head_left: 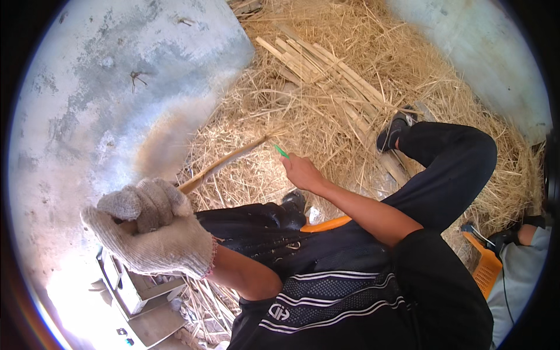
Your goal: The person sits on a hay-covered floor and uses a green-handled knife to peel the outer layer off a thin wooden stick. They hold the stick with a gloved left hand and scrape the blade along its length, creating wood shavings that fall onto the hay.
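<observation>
Bamboo strip slants up-right from the gloved left hand clenching it; right hand pinches a green tool.

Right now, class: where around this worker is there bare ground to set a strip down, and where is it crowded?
Bare: the concrete floor left of the straw, beyond the gloved left hand; another bare patch at top right. Crowded: the straw heap with bamboo strips, around the right hand and the legs.

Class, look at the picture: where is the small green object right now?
In the head view, the small green object sticks out above the bare right hand, just right of the cane strip.
</observation>
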Motion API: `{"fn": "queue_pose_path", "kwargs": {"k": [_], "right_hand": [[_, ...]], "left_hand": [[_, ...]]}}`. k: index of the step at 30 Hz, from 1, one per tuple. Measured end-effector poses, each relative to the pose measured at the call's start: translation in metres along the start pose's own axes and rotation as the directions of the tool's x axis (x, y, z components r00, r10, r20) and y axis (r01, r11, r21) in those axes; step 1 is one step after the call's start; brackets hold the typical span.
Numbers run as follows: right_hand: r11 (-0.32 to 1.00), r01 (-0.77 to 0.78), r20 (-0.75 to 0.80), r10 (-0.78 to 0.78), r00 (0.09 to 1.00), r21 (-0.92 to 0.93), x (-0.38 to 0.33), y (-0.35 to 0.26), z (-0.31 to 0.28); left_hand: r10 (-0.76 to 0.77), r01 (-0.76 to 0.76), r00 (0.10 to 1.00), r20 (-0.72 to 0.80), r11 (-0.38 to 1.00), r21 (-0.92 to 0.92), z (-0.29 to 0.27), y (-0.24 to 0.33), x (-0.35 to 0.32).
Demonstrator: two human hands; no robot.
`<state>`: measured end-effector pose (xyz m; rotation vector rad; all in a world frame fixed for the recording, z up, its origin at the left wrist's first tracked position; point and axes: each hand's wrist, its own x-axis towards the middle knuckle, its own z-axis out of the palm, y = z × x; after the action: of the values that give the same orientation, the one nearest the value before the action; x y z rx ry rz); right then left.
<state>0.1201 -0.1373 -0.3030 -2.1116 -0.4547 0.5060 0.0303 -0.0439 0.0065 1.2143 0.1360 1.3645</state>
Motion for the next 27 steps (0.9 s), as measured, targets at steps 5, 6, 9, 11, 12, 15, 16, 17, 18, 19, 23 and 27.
{"fn": "queue_pose_path", "kwargs": {"k": [5, 6, 9, 11, 12, 15, 16, 17, 18, 19, 23, 27], "right_hand": [[0.994, -0.105, 0.069, 0.102, 0.992, 0.042, -0.02, -0.048, -0.017], [0.995, -0.088, 0.069, 0.085, 0.994, 0.049, -0.023, -0.049, -0.021], [0.983, 0.022, 0.049, -0.031, 0.998, 0.181, -0.03, -0.069, -0.033], [0.956, 0.142, 0.037, -0.157, 0.987, 0.258, -0.041, -0.094, -0.043], [0.934, 0.222, 0.039, -0.242, 0.97, 0.279, -0.049, -0.111, -0.048], [0.908, 0.313, 0.065, -0.342, 0.937, 0.278, -0.086, -0.159, -0.072], [0.912, 0.322, 0.083, -0.352, 0.932, 0.254, -0.096, -0.169, -0.078], [0.914, 0.332, 0.098, -0.362, 0.927, 0.233, -0.102, -0.175, -0.082], [0.949, 0.269, 0.142, -0.292, 0.946, 0.162, -0.103, -0.177, -0.083], [0.959, 0.265, 0.117, -0.275, 0.954, 0.097, -0.098, -0.17, -0.078], [0.968, 0.249, 0.057, -0.248, 0.967, -0.021, -0.085, -0.152, -0.06], [0.953, 0.304, 0.064, -0.304, 0.95, 0.007, -0.1, -0.167, -0.069]], "left_hand": [[0.031, -0.03, 0.999, -0.036, 0.999, 0.027, -0.001, -0.002, -0.004], [0.033, -0.032, 0.999, -0.039, 0.999, 0.02, 0.0, -0.002, -0.003], [0.009, -0.008, 1.0, 0.023, 1.0, -0.014, -0.004, -0.001, -0.001], [-0.008, 0.026, 0.977, 0.211, 0.996, -0.083, -0.013, -0.002, 0.003], [-0.006, 0.041, 0.954, 0.299, 0.993, -0.109, -0.019, -0.003, 0.007], [-0.009, 0.099, 0.886, 0.463, 0.981, -0.169, -0.036, -0.004, 0.014], [-0.002, 0.118, 0.858, 0.514, 0.974, -0.193, -0.041, -0.004, 0.018], [0.009, 0.139, 0.824, 0.566, 0.966, -0.217, -0.044, -0.004, 0.021], [0.021, 0.161, 0.788, 0.615, 0.958, -0.239, -0.045, -0.005, 0.022], [0.021, 0.151, 0.781, 0.624, 0.963, -0.222, -0.046, -0.006, 0.021], [0.031, 0.14, 0.78, 0.625, 0.965, -0.222, -0.048, -0.009, 0.021], [0.004, 0.153, 0.792, 0.611, 0.967, -0.203, -0.049, -0.006, 0.021]]}}
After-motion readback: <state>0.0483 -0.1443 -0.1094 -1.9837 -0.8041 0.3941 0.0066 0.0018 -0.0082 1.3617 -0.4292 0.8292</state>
